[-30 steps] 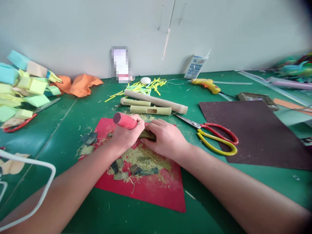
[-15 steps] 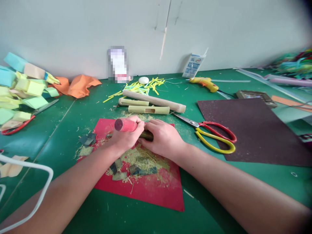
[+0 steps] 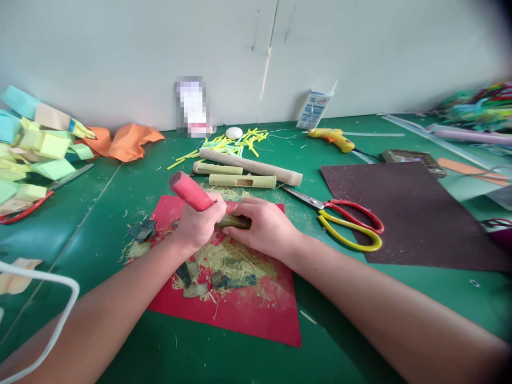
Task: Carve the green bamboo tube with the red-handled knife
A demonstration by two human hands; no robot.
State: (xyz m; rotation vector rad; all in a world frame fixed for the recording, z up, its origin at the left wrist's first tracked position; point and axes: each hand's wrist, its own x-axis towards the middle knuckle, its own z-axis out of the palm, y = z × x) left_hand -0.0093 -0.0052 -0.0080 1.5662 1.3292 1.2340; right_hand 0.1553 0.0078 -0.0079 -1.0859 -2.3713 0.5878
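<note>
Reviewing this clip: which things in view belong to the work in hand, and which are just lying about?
Apparently in the work:
- red-handled tool, in the left hand
- greenish-brown piece, in the right hand
- red sheet below, strewn with shavings

Apparently lying about:
- red-and-yellow-handled scissors
- yellow glue gun
- orange paper
- folded papers

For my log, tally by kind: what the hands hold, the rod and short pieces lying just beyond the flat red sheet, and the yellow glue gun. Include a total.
Red cylindrical-handled tool, left hand: 1
Greenish-brown stick-like piece, right hand: 1
Short pale-yellow bamboo-like pieces, rear and front: 2
Long pale-brown wooden rod: 1
Yellow plastic glue gun: 1
Total: 6
</note>
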